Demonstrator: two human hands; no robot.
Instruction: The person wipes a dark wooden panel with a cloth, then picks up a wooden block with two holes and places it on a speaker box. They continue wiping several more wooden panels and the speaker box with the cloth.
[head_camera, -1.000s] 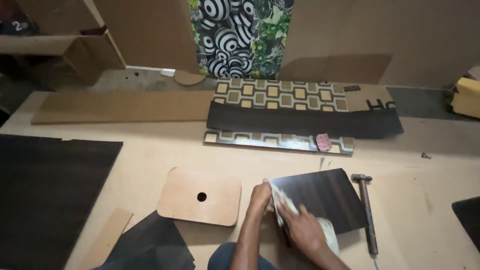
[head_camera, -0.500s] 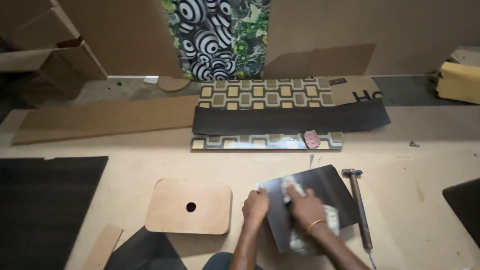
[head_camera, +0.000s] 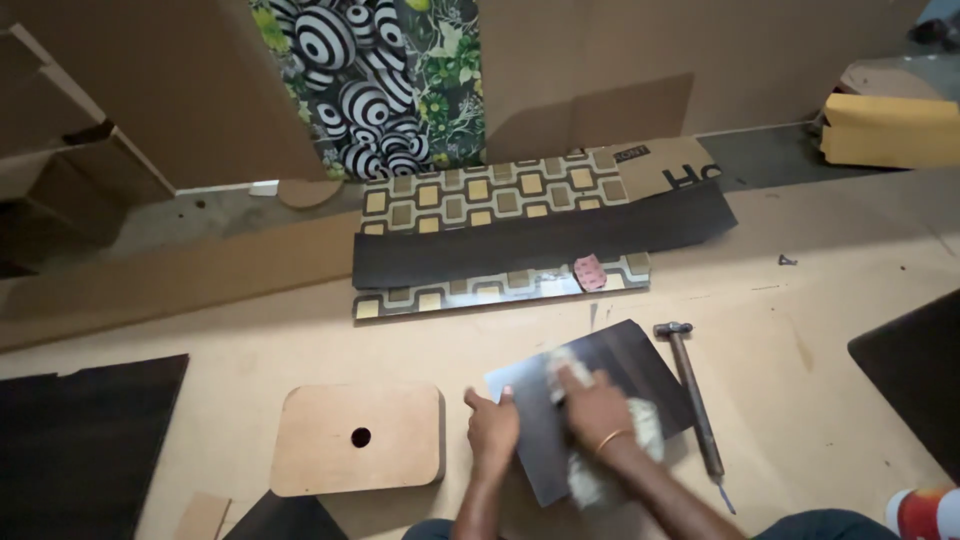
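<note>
Pressing cloth (head_camera: 610, 440) on dark sheet (head_camera: 640, 375)

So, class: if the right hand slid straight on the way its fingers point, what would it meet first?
The right hand points up-left across the dark sheet. Past the sheet's far edge lies bare board, then probably the patterned panel near the pink scrap. Depth is unclear.

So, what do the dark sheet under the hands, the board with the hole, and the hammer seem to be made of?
Dark sheet: probably laminate or veneer; thin, flat, faint wood grain, slight sheen.
Board with the hole: likely plywood or fibreboard; pale brown, matte, thick edge, rounded corners.
Hammer: metal-looking head; the handle's material is unclear, dark and slim.
</note>
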